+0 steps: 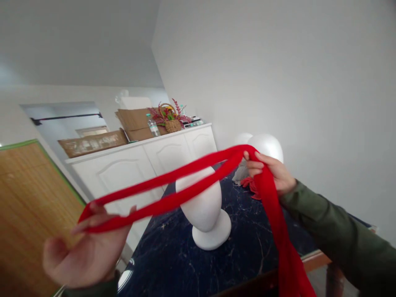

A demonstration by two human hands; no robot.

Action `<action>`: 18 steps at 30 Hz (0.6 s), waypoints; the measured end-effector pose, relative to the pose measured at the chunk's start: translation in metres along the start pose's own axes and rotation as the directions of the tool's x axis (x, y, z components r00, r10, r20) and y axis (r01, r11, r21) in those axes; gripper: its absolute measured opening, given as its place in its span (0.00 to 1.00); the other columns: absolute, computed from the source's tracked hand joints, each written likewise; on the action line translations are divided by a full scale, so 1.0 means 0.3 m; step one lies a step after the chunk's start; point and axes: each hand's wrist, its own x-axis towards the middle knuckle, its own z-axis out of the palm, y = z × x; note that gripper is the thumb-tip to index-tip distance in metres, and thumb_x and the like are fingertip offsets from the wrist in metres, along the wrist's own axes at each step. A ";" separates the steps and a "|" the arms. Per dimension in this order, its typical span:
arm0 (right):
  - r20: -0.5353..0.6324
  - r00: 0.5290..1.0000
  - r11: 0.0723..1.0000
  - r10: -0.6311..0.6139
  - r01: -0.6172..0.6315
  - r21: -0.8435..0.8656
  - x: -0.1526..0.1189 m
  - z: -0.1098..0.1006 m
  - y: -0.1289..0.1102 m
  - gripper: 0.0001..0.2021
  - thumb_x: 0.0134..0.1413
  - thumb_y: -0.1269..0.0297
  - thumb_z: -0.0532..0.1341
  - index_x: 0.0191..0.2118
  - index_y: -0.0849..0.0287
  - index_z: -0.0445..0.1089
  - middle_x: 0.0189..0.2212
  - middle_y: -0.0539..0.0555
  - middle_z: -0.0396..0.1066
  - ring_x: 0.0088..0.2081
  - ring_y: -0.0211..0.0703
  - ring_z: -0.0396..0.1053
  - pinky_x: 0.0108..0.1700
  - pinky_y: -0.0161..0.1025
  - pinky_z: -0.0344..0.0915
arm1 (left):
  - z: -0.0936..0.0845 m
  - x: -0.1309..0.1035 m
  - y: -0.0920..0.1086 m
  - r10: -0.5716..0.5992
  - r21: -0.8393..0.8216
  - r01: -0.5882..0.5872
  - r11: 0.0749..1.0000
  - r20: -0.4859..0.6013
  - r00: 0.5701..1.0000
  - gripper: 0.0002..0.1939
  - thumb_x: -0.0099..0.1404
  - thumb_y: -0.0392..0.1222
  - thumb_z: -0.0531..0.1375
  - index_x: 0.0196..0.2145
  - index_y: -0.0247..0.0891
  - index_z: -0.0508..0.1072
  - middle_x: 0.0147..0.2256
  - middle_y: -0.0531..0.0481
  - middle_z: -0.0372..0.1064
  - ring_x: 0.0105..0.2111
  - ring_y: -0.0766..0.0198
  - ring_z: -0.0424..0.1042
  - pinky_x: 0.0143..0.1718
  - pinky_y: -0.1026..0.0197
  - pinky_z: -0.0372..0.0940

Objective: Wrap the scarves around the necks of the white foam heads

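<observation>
Dark marble desk (247, 247) carries a white foam head (204, 206), above which a red scarf (185, 181) stretches lengthwise between left hand (83, 251), fingers loosely hooked, and right hand (272, 173), fingers pinched shut.

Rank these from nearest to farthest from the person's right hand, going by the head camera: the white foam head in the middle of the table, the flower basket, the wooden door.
From the right hand:
1. White foam head, just left on the dark table.
2. Flower basket, behind, on the white cabinet.
3. Wooden door, far left.
</observation>
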 end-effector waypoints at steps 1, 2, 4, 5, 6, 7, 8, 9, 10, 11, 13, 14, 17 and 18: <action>0.037 0.999 0.998 -0.025 0.023 0.058 0.086 0.024 -0.013 0.11 0.59 0.66 0.46 0.38 0.60 0.64 0.19 0.45 0.53 0.19 0.27 0.52 0.21 0.22 0.54 | 0.030 0.049 0.017 0.112 -0.120 -0.104 0.987 0.063 0.992 0.26 0.61 0.58 0.37 0.43 0.41 0.63 0.35 0.59 0.69 0.40 0.66 0.64 0.52 0.52 0.53; 0.056 0.996 0.994 -0.065 0.060 0.086 0.170 0.043 -0.019 0.11 0.59 0.69 0.45 0.39 0.60 0.64 0.21 0.46 0.56 0.21 0.26 0.55 0.23 0.21 0.55 | 0.062 0.111 0.023 0.192 -0.229 -0.159 0.960 0.129 0.973 0.26 0.61 0.57 0.36 0.42 0.39 0.62 0.35 0.59 0.69 0.41 0.67 0.63 0.53 0.51 0.51; 0.037 0.996 0.996 -0.087 0.086 0.031 0.320 0.061 -0.011 0.10 0.57 0.72 0.46 0.39 0.61 0.63 0.23 0.47 0.59 0.22 0.26 0.56 0.22 0.20 0.54 | 0.113 0.259 0.007 0.181 -0.337 -0.100 0.936 0.217 0.959 0.25 0.62 0.54 0.37 0.39 0.32 0.62 0.35 0.53 0.69 0.42 0.65 0.64 0.52 0.49 0.51; -0.026 0.998 0.996 -0.060 0.058 -0.061 0.383 0.058 0.006 0.09 0.57 0.72 0.47 0.38 0.61 0.63 0.23 0.47 0.60 0.21 0.26 0.55 0.21 0.20 0.53 | 0.126 0.335 -0.014 0.134 -0.332 -0.062 0.941 0.199 0.971 0.23 0.62 0.52 0.39 0.38 0.30 0.62 0.33 0.51 0.68 0.41 0.65 0.64 0.50 0.50 0.53; -0.109 0.993 0.984 -0.040 0.020 -0.176 0.436 0.048 0.031 0.08 0.56 0.72 0.48 0.37 0.62 0.63 0.22 0.47 0.60 0.20 0.26 0.55 0.20 0.21 0.52 | 0.130 0.405 -0.041 0.078 -0.320 -0.028 0.947 0.146 0.986 0.20 0.62 0.50 0.42 0.37 0.30 0.62 0.30 0.50 0.68 0.40 0.64 0.65 0.48 0.50 0.55; -0.182 0.983 0.957 -0.016 -0.037 -0.286 0.476 0.030 0.064 0.07 0.56 0.72 0.49 0.35 0.62 0.63 0.20 0.47 0.59 0.19 0.27 0.54 0.19 0.22 0.52 | 0.124 0.465 -0.072 0.018 -0.317 0.012 0.948 0.093 0.995 0.19 0.61 0.50 0.43 0.35 0.30 0.62 0.29 0.49 0.68 0.39 0.64 0.66 0.46 0.51 0.57; -0.235 0.972 0.932 0.000 -0.085 -0.353 0.505 0.007 0.103 0.07 0.55 0.72 0.49 0.34 0.63 0.63 0.18 0.46 0.59 0.18 0.28 0.54 0.18 0.23 0.51 | 0.112 0.513 -0.107 -0.023 -0.322 0.032 0.946 0.033 0.999 0.17 0.61 0.48 0.44 0.34 0.30 0.63 0.28 0.49 0.67 0.37 0.64 0.67 0.44 0.53 0.59; -0.275 0.961 0.906 0.015 -0.130 -0.402 0.520 -0.021 0.147 0.06 0.53 0.73 0.49 0.32 0.64 0.63 0.16 0.46 0.57 0.17 0.28 0.53 0.18 0.24 0.51 | 0.093 0.547 -0.143 -0.063 -0.328 0.053 0.943 -0.020 0.998 0.15 0.61 0.46 0.46 0.33 0.31 0.63 0.27 0.49 0.67 0.36 0.64 0.67 0.42 0.55 0.60; -0.308 0.951 0.884 0.028 -0.168 -0.437 0.525 -0.051 0.194 0.07 0.52 0.75 0.49 0.30 0.65 0.63 0.14 0.46 0.56 0.16 0.29 0.52 0.17 0.25 0.50 | 0.071 0.565 -0.179 -0.097 -0.335 0.072 0.939 -0.057 0.994 0.13 0.61 0.45 0.46 0.32 0.31 0.63 0.26 0.49 0.67 0.35 0.64 0.68 0.40 0.57 0.61; -0.338 0.940 0.860 0.038 -0.203 -0.467 0.518 -0.083 0.244 0.07 0.51 0.76 0.49 0.29 0.66 0.63 0.12 0.45 0.54 0.15 0.30 0.51 0.17 0.26 0.50 | 0.046 0.570 -0.215 -0.129 -0.343 0.095 0.934 -0.077 0.989 0.12 0.61 0.43 0.46 0.31 0.31 0.63 0.26 0.49 0.66 0.34 0.65 0.68 0.38 0.58 0.62; -0.390 0.920 0.795 0.050 -0.273 -0.542 0.476 -0.148 0.340 0.07 0.48 0.77 0.49 0.28 0.66 0.63 0.11 0.45 0.53 0.14 0.31 0.51 0.17 0.28 0.50 | -0.007 0.541 -0.282 -0.189 -0.360 0.151 0.921 -0.072 0.979 0.12 0.61 0.41 0.46 0.30 0.31 0.64 0.25 0.49 0.66 0.32 0.65 0.68 0.35 0.61 0.64; -0.409 0.911 0.757 0.054 -0.304 -0.578 0.442 -0.180 0.384 0.07 0.46 0.78 0.50 0.28 0.67 0.64 0.11 0.45 0.54 0.15 0.32 0.52 0.18 0.29 0.51 | -0.036 0.511 -0.312 -0.216 -0.369 0.181 0.912 -0.057 0.975 0.13 0.62 0.40 0.45 0.30 0.31 0.64 0.24 0.49 0.66 0.31 0.66 0.69 0.34 0.61 0.64; -0.445 0.895 0.652 0.031 -0.356 -0.670 0.289 -0.264 0.487 0.12 0.43 0.76 0.54 0.38 0.69 0.64 0.19 0.50 0.63 0.20 0.36 0.60 0.25 0.33 0.58 | -0.128 0.370 -0.389 -0.294 -0.388 0.262 0.884 -0.026 0.955 0.14 0.61 0.38 0.44 0.33 0.32 0.67 0.23 0.51 0.66 0.27 0.68 0.68 0.34 0.61 0.66; -0.447 0.894 0.614 0.013 -0.360 -0.702 0.222 -0.286 0.510 0.17 0.42 0.75 0.56 0.43 0.70 0.62 0.25 0.53 0.66 0.25 0.39 0.63 0.30 0.36 0.60 | -0.160 0.310 -0.410 -0.324 -0.387 0.290 0.876 -0.026 0.946 0.13 0.60 0.37 0.45 0.33 0.34 0.68 0.21 0.52 0.65 0.25 0.68 0.68 0.35 0.60 0.66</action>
